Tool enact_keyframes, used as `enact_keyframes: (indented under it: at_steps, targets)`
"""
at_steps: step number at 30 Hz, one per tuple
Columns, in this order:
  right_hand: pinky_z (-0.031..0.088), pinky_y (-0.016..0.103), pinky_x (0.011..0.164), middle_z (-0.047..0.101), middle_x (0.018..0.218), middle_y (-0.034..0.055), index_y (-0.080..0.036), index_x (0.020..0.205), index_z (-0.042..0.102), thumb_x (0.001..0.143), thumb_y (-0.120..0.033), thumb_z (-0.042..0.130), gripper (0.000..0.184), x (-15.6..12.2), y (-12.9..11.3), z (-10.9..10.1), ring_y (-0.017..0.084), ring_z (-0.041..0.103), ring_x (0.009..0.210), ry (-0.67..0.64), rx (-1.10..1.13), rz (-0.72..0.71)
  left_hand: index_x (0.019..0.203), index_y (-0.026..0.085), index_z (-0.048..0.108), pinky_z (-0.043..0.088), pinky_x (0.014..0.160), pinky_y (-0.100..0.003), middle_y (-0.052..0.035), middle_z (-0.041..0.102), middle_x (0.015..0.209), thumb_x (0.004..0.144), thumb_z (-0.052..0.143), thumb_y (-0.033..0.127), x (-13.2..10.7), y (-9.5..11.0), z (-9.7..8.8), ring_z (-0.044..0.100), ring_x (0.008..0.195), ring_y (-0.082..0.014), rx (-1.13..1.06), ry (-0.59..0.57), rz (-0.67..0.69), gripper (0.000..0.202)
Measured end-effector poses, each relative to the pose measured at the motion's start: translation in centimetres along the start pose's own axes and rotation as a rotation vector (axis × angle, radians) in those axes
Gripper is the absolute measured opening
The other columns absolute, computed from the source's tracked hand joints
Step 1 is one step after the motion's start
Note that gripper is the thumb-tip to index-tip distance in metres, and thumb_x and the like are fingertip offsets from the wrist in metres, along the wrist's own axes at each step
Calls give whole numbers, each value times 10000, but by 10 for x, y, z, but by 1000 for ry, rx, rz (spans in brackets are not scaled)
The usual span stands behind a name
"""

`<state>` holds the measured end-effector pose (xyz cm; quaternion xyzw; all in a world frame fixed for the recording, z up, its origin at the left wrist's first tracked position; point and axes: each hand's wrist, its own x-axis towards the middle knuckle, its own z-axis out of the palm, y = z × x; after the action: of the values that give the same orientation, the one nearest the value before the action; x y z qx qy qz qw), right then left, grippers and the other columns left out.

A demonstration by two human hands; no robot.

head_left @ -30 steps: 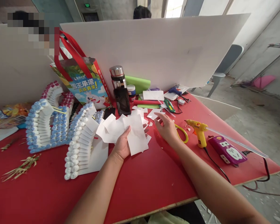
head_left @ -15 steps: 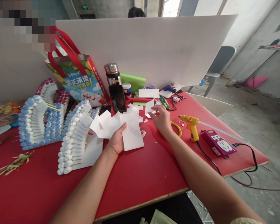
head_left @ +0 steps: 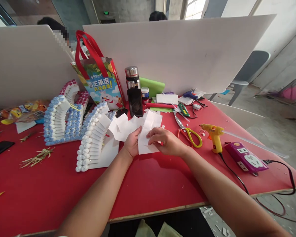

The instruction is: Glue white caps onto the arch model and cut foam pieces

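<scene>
White paper (head_left: 146, 148) is held up over the red table by my left hand (head_left: 132, 142), whose thumb lies on its left edge. My right hand (head_left: 166, 141) has its fingers curled in a pinch at the paper's right side, against a smaller white piece (head_left: 151, 121) laid over the sheet. Its fingertips partly hide where the pieces meet. Behind my left hand are torn white paper pieces (head_left: 124, 126). To the right of my right hand lie scissors (head_left: 193, 136) with yellow and red handles.
Fan-shaped white-and-blue paper pieces (head_left: 88, 144) stand on the left. A yellow glue gun (head_left: 215, 138) and purple power strip (head_left: 246, 158) with cords lie right. Behind are a phone (head_left: 135, 102), a steel flask (head_left: 132, 77), a shopping bag (head_left: 101, 82) and a white board (head_left: 187, 56).
My right hand has come left and down from the back papers, bringing a small white piece onto the sheet in my left hand. The scissors are now uncovered. The view has turned left.
</scene>
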<state>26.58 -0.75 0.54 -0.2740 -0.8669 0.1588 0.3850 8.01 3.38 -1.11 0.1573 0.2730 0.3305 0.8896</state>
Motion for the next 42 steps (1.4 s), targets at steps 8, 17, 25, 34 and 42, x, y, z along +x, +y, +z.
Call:
enact_keyframes:
  at_steps: [8, 17, 25, 34, 42]
  targets:
    - [545, 382, 875, 575, 1012, 78, -243, 966, 671, 908, -75, 512, 238, 4, -7, -3, 221, 638, 1102, 293, 65, 27, 1197, 126, 641, 526, 911, -444, -119, 740, 951, 935, 534, 295, 3, -2, -2, 709, 941, -296, -35, -71, 23, 329]
    - [538, 363, 804, 660, 990, 85, -202, 826, 671, 735, 9, 549, 260, 2, -14, 6, 213, 660, 932, -51, 42, -93, 1112, 123, 692, 558, 822, -421, -126, 732, 900, 930, 508, 301, 1, -2, 4, 710, 879, -306, 14, -77, -31, 314]
    - [519, 317, 762, 655, 964, 76, -186, 759, 661, 660, 56, 517, 298, -1, -8, 6, 188, 635, 868, -128, 94, -48, 1192, 91, 666, 511, 890, -412, -137, 743, 981, 993, 398, 397, -8, -1, 16, 685, 976, -314, 7, -43, -48, 453]
    - [511, 365, 805, 640, 978, 86, -194, 760, 628, 662, 43, 496, 289, 1, -8, 1, 209, 627, 900, -114, 37, -62, 1136, 78, 681, 521, 879, -404, -144, 742, 958, 966, 424, 326, -6, 2, 12, 684, 955, -309, -5, -32, -85, 395]
    - [506, 351, 788, 645, 955, 82, -191, 737, 629, 613, 62, 496, 311, 1, -9, 2, 208, 622, 865, -144, 59, -35, 1254, 109, 645, 520, 907, -426, -136, 742, 1017, 983, 412, 363, -7, 3, 14, 691, 989, -314, 41, -17, -55, 438]
